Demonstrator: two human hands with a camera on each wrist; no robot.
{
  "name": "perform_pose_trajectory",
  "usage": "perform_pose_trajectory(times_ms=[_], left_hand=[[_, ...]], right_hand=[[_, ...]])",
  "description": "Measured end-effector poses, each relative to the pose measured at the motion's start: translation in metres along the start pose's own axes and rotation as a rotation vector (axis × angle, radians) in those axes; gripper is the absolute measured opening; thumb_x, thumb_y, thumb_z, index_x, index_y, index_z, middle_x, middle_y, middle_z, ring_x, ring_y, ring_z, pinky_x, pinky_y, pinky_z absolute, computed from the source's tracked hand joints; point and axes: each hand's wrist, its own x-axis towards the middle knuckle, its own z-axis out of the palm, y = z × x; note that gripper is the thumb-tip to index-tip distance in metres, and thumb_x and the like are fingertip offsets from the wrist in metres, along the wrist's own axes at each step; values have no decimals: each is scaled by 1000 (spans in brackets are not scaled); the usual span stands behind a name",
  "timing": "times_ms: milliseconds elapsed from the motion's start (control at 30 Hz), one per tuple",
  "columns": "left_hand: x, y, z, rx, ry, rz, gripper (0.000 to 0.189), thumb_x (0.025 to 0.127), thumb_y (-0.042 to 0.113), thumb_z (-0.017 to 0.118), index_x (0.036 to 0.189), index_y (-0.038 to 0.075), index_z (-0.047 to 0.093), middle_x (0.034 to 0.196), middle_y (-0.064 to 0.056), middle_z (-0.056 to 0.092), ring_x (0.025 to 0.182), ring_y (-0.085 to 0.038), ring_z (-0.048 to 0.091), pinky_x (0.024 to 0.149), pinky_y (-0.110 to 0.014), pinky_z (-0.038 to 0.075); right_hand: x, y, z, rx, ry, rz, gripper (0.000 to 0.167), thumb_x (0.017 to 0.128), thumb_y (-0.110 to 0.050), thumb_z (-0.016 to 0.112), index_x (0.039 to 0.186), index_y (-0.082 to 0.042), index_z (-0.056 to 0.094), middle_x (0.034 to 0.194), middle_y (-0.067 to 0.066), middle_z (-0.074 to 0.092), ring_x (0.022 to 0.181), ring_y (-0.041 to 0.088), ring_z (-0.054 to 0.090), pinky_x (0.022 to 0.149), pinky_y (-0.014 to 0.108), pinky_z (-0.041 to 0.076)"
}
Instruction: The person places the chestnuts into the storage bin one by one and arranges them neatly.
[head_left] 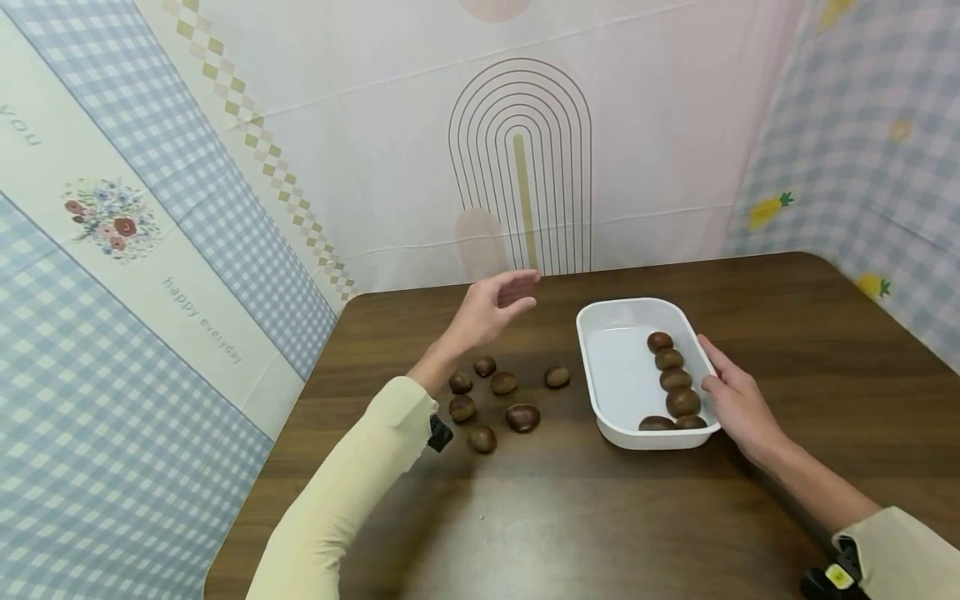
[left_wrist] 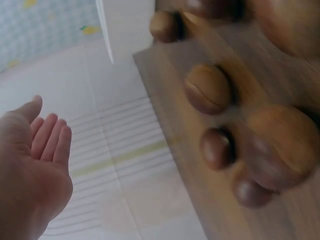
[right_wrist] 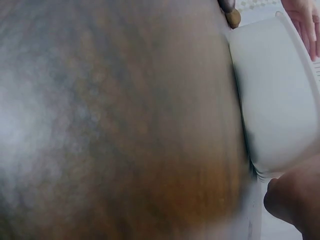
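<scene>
The right hand (head_left: pixel 738 408) grips the right-hand wall of a white rectangular dish (head_left: pixel 618 375), its thumb over the rim and its fingers along the outside. The left hand (head_left: pixel 495 308) hovers above the wooden table (head_left: pixel 585 517) near the far edge, fingers extended side by side and thumb apart from them.

The dish sits right of the table's middle, closer to the far edge than the near one. Inside it, four chestnuts (head_left: pixel 675 379) form a line beside the right-hand wall, and two more chestnuts (head_left: pixel 657 423) lie against the near wall, their lower parts hidden by the rim.

Seven loose chestnuts (head_left: pixel 522 417) show on the table, toward its left edge from the dish. Six gather near the left forearm; a single chestnut (head_left: pixel 557 377) lies apart, between them and the dish.

Both arms wear cream sleeves (head_left: pixel 360 475). Beyond the far edge hangs a pale cloth (head_left: pixel 375 150) printed with nested arches; blue gingham (head_left: pixel 97 375) runs along the table's left edge.
</scene>
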Motion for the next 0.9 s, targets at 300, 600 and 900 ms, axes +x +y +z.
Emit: perform_pose_trajectory(times_ms=[300, 600, 900], left_hand=[[-35, -24, 0, 202, -38, -91, 48, 102, 20, 74, 147, 6, 62, 143, -10, 67, 126, -26, 68, 103, -30, 55], [-56, -33, 26, 233, -157, -101, 44, 100, 15, 77, 141, 2, 66, 138, -11, 70, 124, -28, 70, 103, -32, 55], [-50, -37, 54, 335, -249, -117, 43, 100, 19, 78, 138, 3, 68, 130, -5, 75, 117, -14, 72, 100, -26, 55]], right_hand=[[-25, -7, 16, -16, 30, 27, 62, 112, -6, 30, 171, -12, 12, 172, 24, 19, 149, 47, 28, 84, 5, 37], [-32, -8, 24, -11, 60, 8, 63, 110, -3, 31, 170, -8, 15, 170, 27, 24, 146, 46, 34, 85, 3, 36], [-7, 1, 10, 10, 26, -19, 63, 110, -4, 32, 170, -8, 15, 170, 27, 22, 148, 46, 32, 87, 2, 37]])
